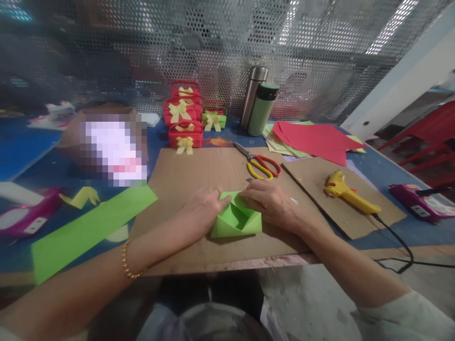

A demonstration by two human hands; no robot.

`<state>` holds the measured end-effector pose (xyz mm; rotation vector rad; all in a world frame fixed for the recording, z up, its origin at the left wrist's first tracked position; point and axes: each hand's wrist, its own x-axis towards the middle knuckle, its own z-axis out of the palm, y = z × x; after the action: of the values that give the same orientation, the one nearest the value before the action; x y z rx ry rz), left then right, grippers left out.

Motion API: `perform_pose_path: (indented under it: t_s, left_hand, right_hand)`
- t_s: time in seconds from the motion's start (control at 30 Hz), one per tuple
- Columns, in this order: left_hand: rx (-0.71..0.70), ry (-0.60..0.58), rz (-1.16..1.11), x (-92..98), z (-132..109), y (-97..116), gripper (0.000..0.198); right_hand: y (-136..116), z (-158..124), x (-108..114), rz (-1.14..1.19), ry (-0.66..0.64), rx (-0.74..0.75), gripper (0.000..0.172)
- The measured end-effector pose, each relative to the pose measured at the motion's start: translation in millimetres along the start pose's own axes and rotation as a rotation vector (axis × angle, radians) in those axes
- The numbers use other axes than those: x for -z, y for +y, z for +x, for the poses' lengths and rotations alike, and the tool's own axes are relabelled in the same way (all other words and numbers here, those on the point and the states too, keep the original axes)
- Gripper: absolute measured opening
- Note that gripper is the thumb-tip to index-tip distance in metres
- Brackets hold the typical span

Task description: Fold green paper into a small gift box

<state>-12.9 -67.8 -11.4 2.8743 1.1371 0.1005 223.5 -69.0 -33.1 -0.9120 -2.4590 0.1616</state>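
Pressing down on a partly folded green paper piece (236, 221) at the centre of the frame, both hands work it from either side. The left hand (202, 208) lies flat-fingered against the piece's left edge, fingers close together, tips touching the upper corner. The right hand (272, 203) covers the upper right corner, fingers curled low and pinching the fold. By the look of it, the step in hand is creasing the flaps into a box-like shape; the next move would call for firm pressure along the folds while the corners are held square.

Beneath lies a cardboard sheet (199, 170). Scissors (259, 163) rest just above the hands, a yellow glue gun (346, 192) to the right, a green paper strip (88, 227) at lower left, and small red paper baskets (183, 118) near the upper middle.
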Motion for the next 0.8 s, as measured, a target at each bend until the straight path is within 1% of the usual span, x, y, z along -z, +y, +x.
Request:
perform_pose_path:
  t_s: [0.1,0.23,0.33,0.47,0.53,0.67,0.8]
  left_hand:
    - [0.008,-0.026,-0.058,-0.5,-1.4,-2.7,0.034]
    - [-0.001,-0.039,-0.142,-3.3,-3.6,-9.0,0.038]
    - [0.004,-0.034,-0.183,-3.5,-4.9,-12.8,0.039]
    - [0.002,-0.037,-0.204,-4.8,-6.1,-15.8,0.039]
    - [0.003,-0.043,-0.229,-6.7,-6.7,-16.8,0.038]
    - [-0.004,-0.035,-0.243,-10.3,-8.2,-17.8,0.037]
    - [-0.038,-0.014,-0.189,-11.1,-10.7,-16.0,0.039]
  right_hand:
    - [-2.1,1.9,-0.4,0.014,-0.033,0.032,0.024]
    - [-1.5,2.7,-2.1,0.043,-0.036,0.032,0.024]
    - [0.3,3.0,-4.1,0.027,-0.020,-0.014,0.023]
    - [1.3,1.4,-6.6,-0.046,0.014,-0.118,0.014]
    - [1.3,-0.4,-7.2,-0.066,0.021,-0.150,0.012]
    - [2.2,-1.9,-7.8,-0.061,0.014,-0.159,0.012]
    - [2.9,1.8,-6.6,-0.056,-0.001,-0.180,0.013]
